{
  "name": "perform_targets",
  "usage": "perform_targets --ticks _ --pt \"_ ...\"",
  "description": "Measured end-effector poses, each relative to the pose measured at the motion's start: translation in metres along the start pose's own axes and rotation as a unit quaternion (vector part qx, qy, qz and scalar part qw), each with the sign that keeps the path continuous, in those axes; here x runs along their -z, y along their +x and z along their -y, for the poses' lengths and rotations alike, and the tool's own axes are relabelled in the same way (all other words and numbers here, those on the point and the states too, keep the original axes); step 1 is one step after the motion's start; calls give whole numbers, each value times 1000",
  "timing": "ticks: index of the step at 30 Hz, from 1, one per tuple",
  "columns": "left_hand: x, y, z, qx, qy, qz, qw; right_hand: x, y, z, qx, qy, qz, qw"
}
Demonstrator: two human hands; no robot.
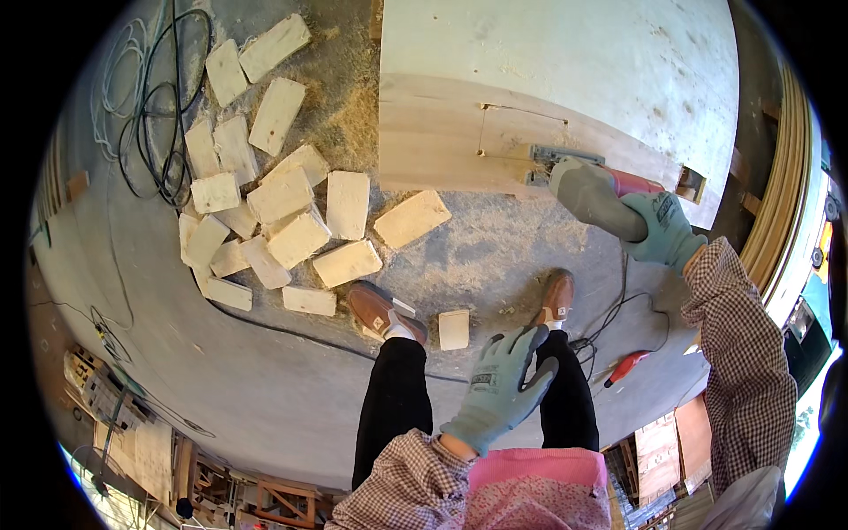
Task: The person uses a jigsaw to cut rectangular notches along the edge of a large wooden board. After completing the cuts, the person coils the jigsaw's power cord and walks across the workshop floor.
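In a blue-grey work glove, my right hand [662,231] wraps round the rear handle of a red and grey jigsaw [585,190]. Its base plate rests on a large pale plywood sheet [548,62], near the edge closest to me. Thin dark cut lines run through the wood just left of the tool, tracing part of a rectangle. A small square opening shows through the sheet to the right of the jigsaw. My gloved left hand [502,380] hovers above my thighs, fingers stretched out and thumb apart, holding nothing. The saw blade is hidden.
Several rectangular wood pieces [347,205] lie heaped on the floor at left, amid sawdust. One lone piece [454,329] sits between my shoes. Coiled cables [163,132] lie far left. Cords and a red tool [627,367] are near my right foot. Stacked boards [782,185] stand far right.
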State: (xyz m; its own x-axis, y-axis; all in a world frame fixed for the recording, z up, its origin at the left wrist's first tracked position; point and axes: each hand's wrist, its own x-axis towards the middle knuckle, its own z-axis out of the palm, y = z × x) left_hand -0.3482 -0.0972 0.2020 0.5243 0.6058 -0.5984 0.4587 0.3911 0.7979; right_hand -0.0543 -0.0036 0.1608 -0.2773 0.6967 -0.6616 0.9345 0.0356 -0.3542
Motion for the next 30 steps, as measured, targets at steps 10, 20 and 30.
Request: perform_targets --ticks 10,20,30 --pt "3 -2 0 0 11 8 1000 -1 5 12 -18 5 -8 1000" --pt "8 -3 -2 25 -14 36 999 -1 11 20 10 18 -31 999" --pt "9 -3 -2 19 4 27 999 3 18 27 22 -4 -20 1000"
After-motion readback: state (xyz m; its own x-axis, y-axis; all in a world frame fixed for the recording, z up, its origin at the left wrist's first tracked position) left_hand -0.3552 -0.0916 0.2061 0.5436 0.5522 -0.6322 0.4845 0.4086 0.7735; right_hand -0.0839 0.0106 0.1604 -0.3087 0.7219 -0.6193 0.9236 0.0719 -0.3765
